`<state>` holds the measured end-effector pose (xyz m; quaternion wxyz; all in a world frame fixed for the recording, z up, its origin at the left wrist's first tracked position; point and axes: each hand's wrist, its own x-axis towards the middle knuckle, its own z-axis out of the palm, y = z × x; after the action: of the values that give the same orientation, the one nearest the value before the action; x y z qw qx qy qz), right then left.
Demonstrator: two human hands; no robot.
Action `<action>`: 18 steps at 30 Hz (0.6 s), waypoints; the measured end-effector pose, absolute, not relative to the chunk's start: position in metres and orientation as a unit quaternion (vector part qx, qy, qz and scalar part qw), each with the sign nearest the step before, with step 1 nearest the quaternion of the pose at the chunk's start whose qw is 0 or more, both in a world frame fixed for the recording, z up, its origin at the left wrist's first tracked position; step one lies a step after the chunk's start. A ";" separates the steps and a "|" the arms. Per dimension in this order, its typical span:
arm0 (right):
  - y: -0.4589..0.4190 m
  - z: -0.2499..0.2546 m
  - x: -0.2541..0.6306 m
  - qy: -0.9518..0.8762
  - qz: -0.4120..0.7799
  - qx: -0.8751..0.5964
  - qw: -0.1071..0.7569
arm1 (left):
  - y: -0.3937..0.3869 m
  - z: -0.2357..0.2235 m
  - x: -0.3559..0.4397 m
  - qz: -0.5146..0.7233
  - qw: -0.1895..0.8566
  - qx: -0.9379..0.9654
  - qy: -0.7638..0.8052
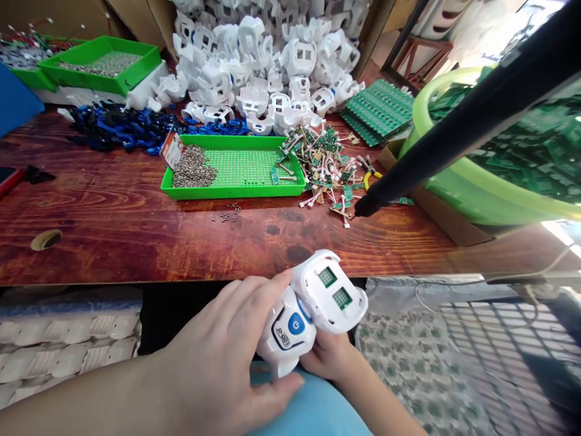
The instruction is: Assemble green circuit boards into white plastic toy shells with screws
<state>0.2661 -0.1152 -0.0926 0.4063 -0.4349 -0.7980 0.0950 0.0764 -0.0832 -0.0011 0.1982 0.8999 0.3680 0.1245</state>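
White plastic makes up most of the toy robot (313,312), which is held off the worktop (136,242), in front of the middle of its near edge and above a lap covered in light blue cloth (322,402). The top of its head (342,318) overlaps that edge in view, and its body is tilted toward the left. By its look it can be judged light, stiff and hollow, rather slick on the curved shell, with the weak point probably at the blue neck. Small green boards (327,277) are seen through two windows in the face, so pressure there would best be avoided; the sides of the body, clear of the blue power badge (296,323), can be judged the safest hold.

By the left hand (231,345) the body is grasped from its left side: the fingers are laid together along the back and up to the head, the thumb is brought round below the feet end, and the spread between them is about the body's width. The right hand (329,354) is placed beneath the head, close against the toy; its fingertips are hidden, so whether they are curled or merely rested there cannot be told.
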 end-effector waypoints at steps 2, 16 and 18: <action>-0.115 -0.091 0.266 -0.798 0.093 -0.433 0.408 | -0.084 -0.003 0.074 0.124 0.196 0.897 0.375; -0.118 -0.095 0.273 -0.800 0.057 -0.427 0.418 | -0.081 -0.002 0.083 0.129 0.147 0.914 0.355; -0.118 -0.094 0.274 -0.800 0.053 -0.427 0.418 | -0.081 -0.002 0.084 0.128 0.147 0.916 0.352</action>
<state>0.2741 -0.1181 -0.0941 0.4179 -0.4270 -0.8001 0.0529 0.0843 -0.0807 -0.0020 0.1472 0.9156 0.3518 0.1275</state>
